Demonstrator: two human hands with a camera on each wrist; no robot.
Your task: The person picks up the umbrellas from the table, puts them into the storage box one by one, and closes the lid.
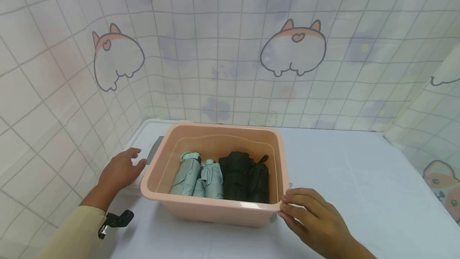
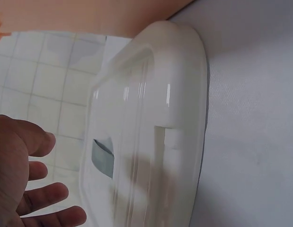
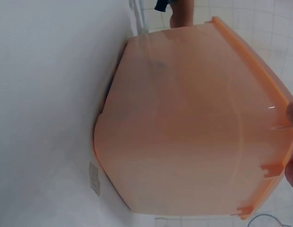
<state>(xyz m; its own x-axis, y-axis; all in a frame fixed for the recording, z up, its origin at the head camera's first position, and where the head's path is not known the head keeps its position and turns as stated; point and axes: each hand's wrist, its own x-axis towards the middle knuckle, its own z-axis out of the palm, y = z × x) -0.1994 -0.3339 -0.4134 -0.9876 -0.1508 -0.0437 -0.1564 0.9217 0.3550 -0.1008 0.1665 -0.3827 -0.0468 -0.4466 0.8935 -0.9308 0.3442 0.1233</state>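
A pink plastic storage bin (image 1: 215, 211) stands on the white table with several folded umbrellas in it. Pale mint umbrellas (image 1: 187, 177) lie on its left side, dark ones (image 1: 235, 175) on its right. My right hand (image 1: 316, 221) pinches the rim at the bin's front right corner; fingers and thumb show on that rim at the edge of the right wrist view. To the left of the bin, my left hand (image 1: 120, 171) hovers with its fingers spread, holding nothing. Beneath and beside it lies a white plastic lid (image 2: 179, 94), partly hidden by the bin.
A grey strip (image 1: 155, 150) shows on the lid. Small tape marks (image 3: 94, 178) stick to the table near the bin's right end. Curtains (image 1: 215, 51) with a grid and corgi print hang behind and at both sides. The white tabletop (image 1: 341, 171) extends to the right.
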